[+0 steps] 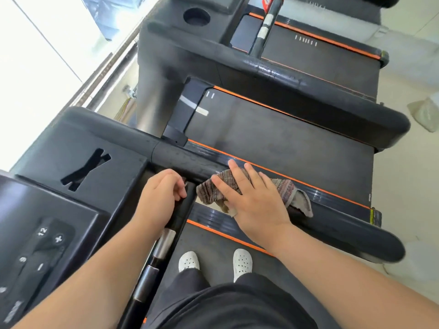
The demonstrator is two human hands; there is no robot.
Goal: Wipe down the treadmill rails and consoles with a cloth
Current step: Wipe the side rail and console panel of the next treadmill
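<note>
Pressing flat on the cloth [209,192], the right hand [256,200] has its fingers spread and straight, pinning the fabric against the top of the near side rail [344,233] just beside the joint where the rail meets the console housing. The cloth is a striped brown and grey rag, bunched, with one frayed end sticking out past the wrist side of the hand and draped over the rail.

The left hand [159,198] has its fingers curled round the black handlebar [177,217] that runs toward the person, gripping it near its upper end. Farther down that bar sit silver sensor sleeves [166,243].

The console [78,222] fills the left side. Readable on its keypad are "12" [42,231], a "+" [58,239] and a "-" [40,267]. Another round key beside them and a grey label at the bottom edge are too blurred to read. An X-shaped slot [86,168] is cut into the housing above the keypad.

The person stands on the belt [213,271] in white perforated shoes [188,261]. An orange stripe [297,181] edges the deck beyond the rail. A second treadmill [285,129] lies alongside, with short white tick marks on its belt that spell nothing legible, its own thick rail [332,103] and a round cup holder [196,17] in a console farther off. A pale bag [425,112] lies on the tiled floor [403,186].
</note>
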